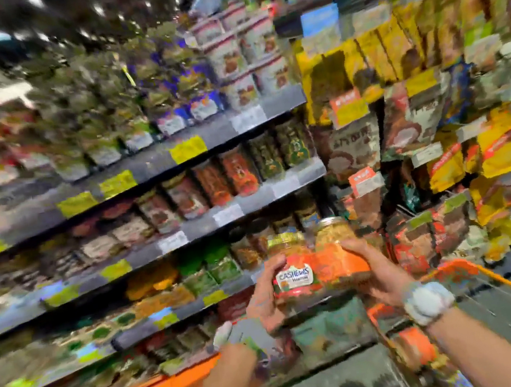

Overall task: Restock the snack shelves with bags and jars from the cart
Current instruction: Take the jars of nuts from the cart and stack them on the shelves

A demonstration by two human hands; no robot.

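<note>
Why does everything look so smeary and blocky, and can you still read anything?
In the head view, the shelves are smeared and blocky, most likely because the camera moved fast; the wide lens bends them too. The sharpest spot is the cashew jar in the left hand, whose label reads CASHEWS; the second jar by the right hand is blurrier.

My two jars (317, 264) wear orange-red labels under gold lids, my watch (427, 301) is pale blue-white, the shelves (149, 168) are grey with yellow tags.
</note>
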